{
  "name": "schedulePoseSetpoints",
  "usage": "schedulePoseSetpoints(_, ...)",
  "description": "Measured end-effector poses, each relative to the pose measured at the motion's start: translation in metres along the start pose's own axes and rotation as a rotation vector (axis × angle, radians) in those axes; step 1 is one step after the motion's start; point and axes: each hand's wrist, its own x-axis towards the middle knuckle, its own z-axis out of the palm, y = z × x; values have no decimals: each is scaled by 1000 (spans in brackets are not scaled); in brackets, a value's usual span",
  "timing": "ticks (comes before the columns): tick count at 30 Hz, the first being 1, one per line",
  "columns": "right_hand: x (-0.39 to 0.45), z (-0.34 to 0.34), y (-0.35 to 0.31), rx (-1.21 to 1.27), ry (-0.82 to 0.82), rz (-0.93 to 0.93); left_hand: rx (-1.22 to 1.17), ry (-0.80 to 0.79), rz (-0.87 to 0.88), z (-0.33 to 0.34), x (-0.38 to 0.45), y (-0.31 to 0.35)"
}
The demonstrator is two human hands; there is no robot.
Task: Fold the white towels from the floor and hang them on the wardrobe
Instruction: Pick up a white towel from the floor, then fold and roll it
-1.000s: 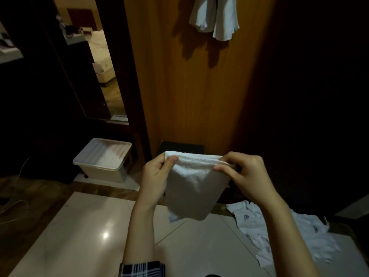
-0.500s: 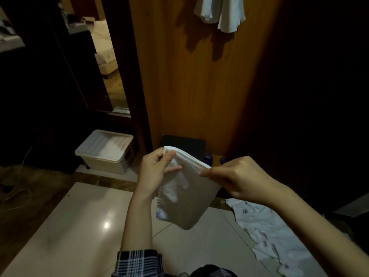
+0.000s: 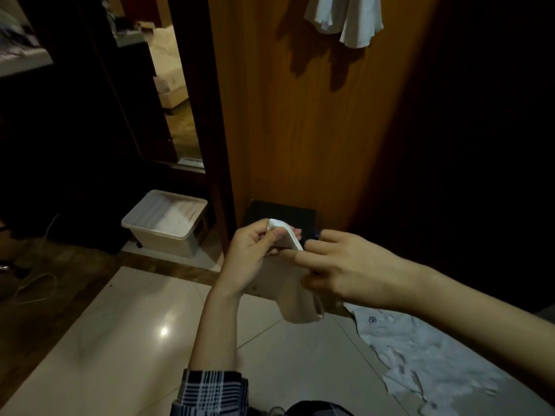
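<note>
Mid-fold: left hand [image 3: 249, 253] pinches the white towel's [image 3: 292, 283] top corner in front of the wardrobe [image 3: 315, 130], right hand's [image 3: 339, 265] fingers close on its other edge; next, likely square the edges, then lift to hang.

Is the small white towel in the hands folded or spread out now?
Folded. The small white towel is doubled over between the left hand and right hand, its fold edge on top, the rest hanging down.

I see one white towel [image 3: 295, 291] folded and hanging midair, more towels [image 3: 420, 352] crumpled on the floor [image 3: 120, 340], two draped on the wardrobe [image 3: 300, 115].
</note>
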Motion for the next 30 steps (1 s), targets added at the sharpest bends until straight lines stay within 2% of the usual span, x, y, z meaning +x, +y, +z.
schedulePoseSetpoints(3,1,1,8,164,-5,134,-32,13,7,1,0,-1)
schedulePoseSetpoints(7,0,-8,24,481,106,491,-39,-7,50,10,0,6)
schedulePoseSetpoints(11,1,-7,28,536,180,724,-45,52,38,21,3,8)
schedulePoseSetpoints(15,-2,-5,26,431,218,810,-103,130,-21,32,5,4)
schedulePoseSetpoints(20,-5,-4,25,431,190,892,-81,93,-10,39,3,8)
schedulePoseSetpoints(27,-7,-9,27,457,212,915,-126,-20,6,40,0,14)
schedulePoseSetpoints(30,-11,-7,27,509,290,842,-174,-12,30,40,0,14)
